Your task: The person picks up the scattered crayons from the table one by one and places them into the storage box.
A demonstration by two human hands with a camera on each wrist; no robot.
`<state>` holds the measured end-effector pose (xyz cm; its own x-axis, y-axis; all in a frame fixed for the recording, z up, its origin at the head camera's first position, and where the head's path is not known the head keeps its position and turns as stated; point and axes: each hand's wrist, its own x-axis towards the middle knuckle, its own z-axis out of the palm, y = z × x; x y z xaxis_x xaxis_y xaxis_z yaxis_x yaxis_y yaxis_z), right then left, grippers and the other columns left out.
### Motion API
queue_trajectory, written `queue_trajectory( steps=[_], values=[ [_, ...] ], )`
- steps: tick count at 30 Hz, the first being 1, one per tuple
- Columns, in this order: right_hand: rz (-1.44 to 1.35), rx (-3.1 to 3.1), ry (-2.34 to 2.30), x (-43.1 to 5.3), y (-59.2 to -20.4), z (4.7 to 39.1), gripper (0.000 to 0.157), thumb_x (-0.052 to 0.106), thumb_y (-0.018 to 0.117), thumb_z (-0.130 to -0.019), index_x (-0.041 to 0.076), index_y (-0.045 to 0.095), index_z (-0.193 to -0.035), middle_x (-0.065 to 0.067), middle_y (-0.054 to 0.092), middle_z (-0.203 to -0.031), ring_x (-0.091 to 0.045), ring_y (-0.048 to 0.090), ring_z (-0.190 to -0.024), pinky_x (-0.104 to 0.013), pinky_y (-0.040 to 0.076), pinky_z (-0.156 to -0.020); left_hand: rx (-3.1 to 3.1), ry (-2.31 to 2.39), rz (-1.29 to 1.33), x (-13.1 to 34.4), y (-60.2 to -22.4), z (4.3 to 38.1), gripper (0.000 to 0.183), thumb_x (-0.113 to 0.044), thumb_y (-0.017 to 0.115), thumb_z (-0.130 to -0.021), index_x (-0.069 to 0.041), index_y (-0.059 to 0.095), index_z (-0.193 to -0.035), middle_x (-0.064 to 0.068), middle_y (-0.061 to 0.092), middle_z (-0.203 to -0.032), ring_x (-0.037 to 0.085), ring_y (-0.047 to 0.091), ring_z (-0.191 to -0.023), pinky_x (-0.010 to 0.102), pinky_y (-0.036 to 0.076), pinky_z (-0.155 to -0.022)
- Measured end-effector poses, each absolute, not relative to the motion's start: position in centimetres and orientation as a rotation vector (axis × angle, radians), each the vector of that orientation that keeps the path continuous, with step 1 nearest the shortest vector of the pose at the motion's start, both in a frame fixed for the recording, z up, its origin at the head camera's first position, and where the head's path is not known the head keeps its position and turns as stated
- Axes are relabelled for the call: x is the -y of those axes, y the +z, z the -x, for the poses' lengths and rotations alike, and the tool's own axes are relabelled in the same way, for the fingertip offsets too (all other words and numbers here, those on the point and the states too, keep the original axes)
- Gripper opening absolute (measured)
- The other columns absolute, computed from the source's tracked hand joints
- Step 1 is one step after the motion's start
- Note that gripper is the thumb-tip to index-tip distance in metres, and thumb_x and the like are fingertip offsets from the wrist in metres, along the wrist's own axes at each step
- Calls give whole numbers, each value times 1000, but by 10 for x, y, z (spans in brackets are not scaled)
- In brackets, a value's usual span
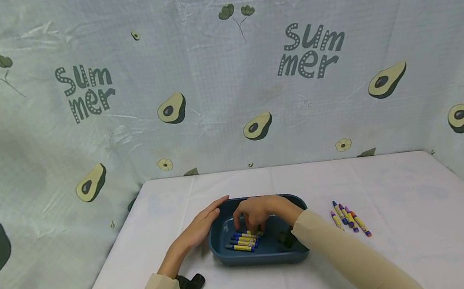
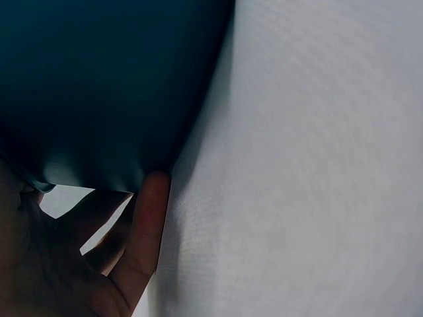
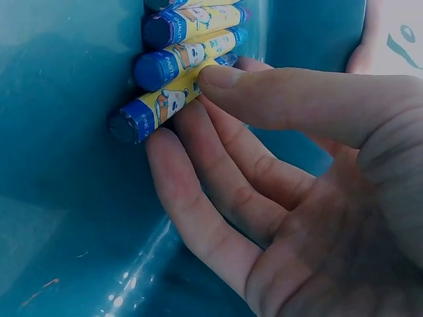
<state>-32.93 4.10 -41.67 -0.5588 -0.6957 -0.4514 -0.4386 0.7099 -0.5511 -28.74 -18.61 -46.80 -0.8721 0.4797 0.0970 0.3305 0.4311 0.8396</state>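
Note:
A blue rectangular tray (image 1: 262, 259) with rounded corners stands on the table. My left hand (image 1: 200, 227) lies along its left side with fingers extended, and in the left wrist view a fingertip touches the tray's outer wall. My right hand (image 1: 257, 209) reaches inside the tray. Several yellow-wrapped oil pastels with blue bands (image 1: 241, 247) lie side by side in its left part. The right wrist view has my thumb on top of the endmost oil pastel (image 3: 162, 105) and the fingers along its other side, pinching it. Its far tip is partly hidden.
To the right of the tray, several loose pastels (image 1: 348, 215) lie in a small group on the white-covered table (image 1: 405, 243). Black wrist cameras sit on both wrists, the left one (image 1: 192, 283) just above the cloth. A patterned curtain (image 1: 201, 68) hangs behind the table.

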Motion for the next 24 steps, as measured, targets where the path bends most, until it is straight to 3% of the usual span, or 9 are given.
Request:
queue_trajectory(
  steps=[13, 24],
  values=[
    [880, -2228, -572, -52, -404, 328, 34, -6, 68, -93, 15, 73, -120, -8, 70, -101, -18, 70, -89, -37, 65, -75, -2535, 1419, -706, 185, -467, 287, 49, -24, 27, -115, -17, 33, -163, 11, 32, -170, 37, 25, -159, 63, 19, -128],
    [962, -2301, -592, -88, -376, 324, 37, -4, 65, -94, 7, 69, -129, -7, 70, -97, -22, 71, -85, -34, 64, -71, -2537, 1413, -706, 185, -467, 288, 49, -24, 28, -115, -15, 34, -163, 12, 32, -169, 36, 24, -159, 62, 19, -128]
  ],
)
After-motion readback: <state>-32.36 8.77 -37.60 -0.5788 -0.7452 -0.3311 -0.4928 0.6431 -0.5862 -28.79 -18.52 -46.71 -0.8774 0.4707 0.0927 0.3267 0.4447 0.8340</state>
